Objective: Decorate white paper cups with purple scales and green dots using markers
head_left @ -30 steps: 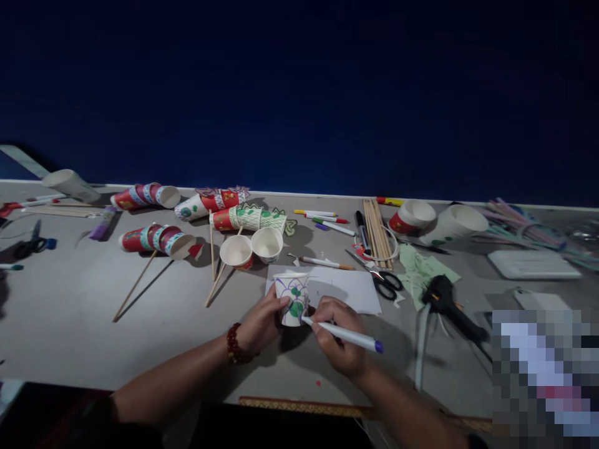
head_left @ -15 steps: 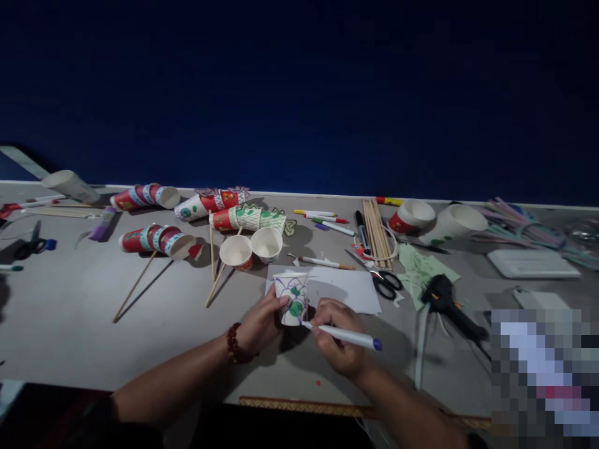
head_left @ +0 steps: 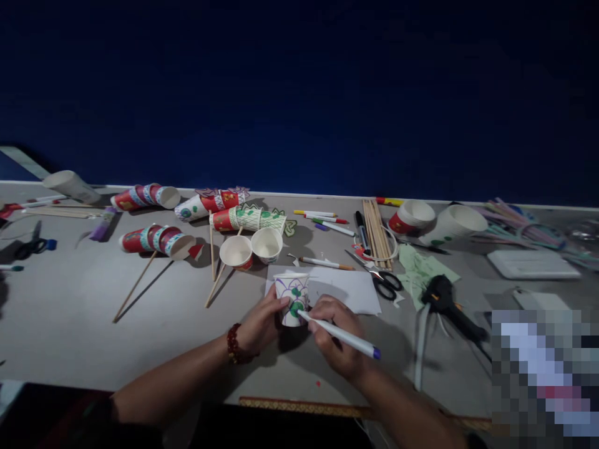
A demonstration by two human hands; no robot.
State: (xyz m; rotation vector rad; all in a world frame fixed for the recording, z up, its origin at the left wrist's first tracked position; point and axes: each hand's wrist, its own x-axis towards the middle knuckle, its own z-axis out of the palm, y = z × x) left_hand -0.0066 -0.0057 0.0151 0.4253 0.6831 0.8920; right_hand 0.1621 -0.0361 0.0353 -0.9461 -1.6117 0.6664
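Note:
A white paper cup (head_left: 291,285) with purple curved lines and green patches is upright in the middle of the view. Its left side is gripped by my left hand (head_left: 261,319), thumb across the front. In my right hand (head_left: 340,333) is a white marker (head_left: 349,337) with a purple end, its tip at the cup's lower front. Behind the cup lies a white sheet of paper (head_left: 346,290). Two more paper cups, a left one (head_left: 236,252) and a right one (head_left: 267,244), stand just beyond, open ends showing.
Decorated cup chains on sticks, such as a red one (head_left: 154,240), lie at the left. Black-handled scissors (head_left: 387,285), a bundle of wooden sticks (head_left: 377,231), green paper scraps (head_left: 421,271) and a black glue gun (head_left: 452,308) lie on the right. Several markers lie behind the paper.
The marker's tip has moved a little up and left on the cup, and its purple end has dipped slightly. My left hand holds the cup almost still.

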